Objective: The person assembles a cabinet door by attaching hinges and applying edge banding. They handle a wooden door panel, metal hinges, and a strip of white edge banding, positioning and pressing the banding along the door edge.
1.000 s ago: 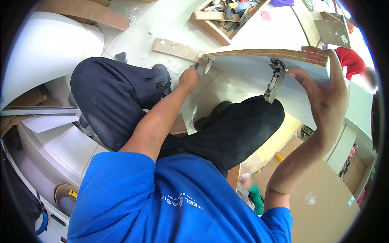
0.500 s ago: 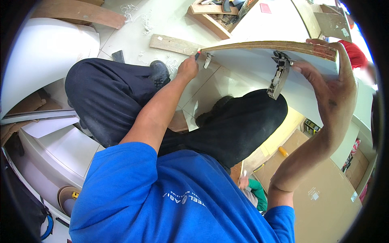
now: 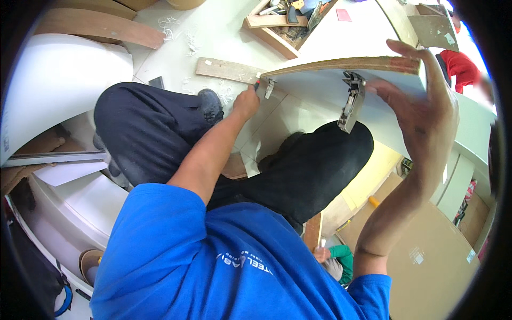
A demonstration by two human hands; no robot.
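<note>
A curved-looking board (image 3: pixel 341 64) with a raw brown edge and a pale blue-white face stands before me, above my right knee. Two metal cabinet hinges are fixed to that face: a large one (image 3: pixel 351 104) near the right end, a second (image 3: pixel 269 88) near the left. My left hand (image 3: pixel 246 101) is closed round a small tool (image 3: pixel 257 84) with a red and dark handle, held against the left end beside the second hinge; its tip is hidden. My right hand (image 3: pixel 426 109) spans the right end, thumb by the large hinge, index finger raised above the edge.
A wooden tool box (image 3: pixel 272 40) and a plank (image 3: pixel 226 70) lie on the tiled floor ahead. White sheets (image 3: pixel 69 80) curve at the left. A large brown cardboard sheet (image 3: pixel 426 256) is at lower right. Someone in green sleeves (image 3: pixel 341 256) and someone in red (image 3: pixel 460 69) are nearby.
The board and my right hand have shifted slightly left in view, and my right index finger has lifted off the board's edge. My left hand stays at the left end with the tool.
</note>
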